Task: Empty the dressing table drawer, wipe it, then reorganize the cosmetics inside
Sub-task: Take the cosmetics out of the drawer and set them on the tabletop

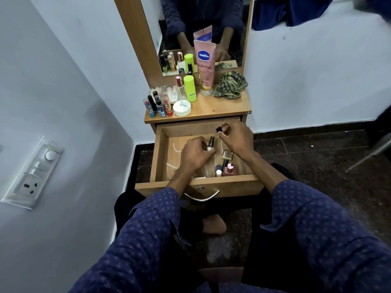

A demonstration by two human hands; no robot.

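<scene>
Now both hands work inside the open drawer (pixel 161 153): left hand (pixel 195 154) clamped on a small bottle (pixel 211 144), right hand (pixel 236 137) pinching a dark cap (pixel 219 129). Risky, I'd say — either could slip and knock over the upright bottles (pixel 226 166) by the front wall.

Both forearms reach forward from patterned blue sleeves, wrists bare. The left hand (pixel 195 154) curls knuckles-up, a small bottle (pixel 211 144) upright at its fingertips. The right hand (pixel 236 136) hovers just beyond and beside it, fingers bent, thumb and forefinger pinching a dark cap (pixel 219 129).
</scene>
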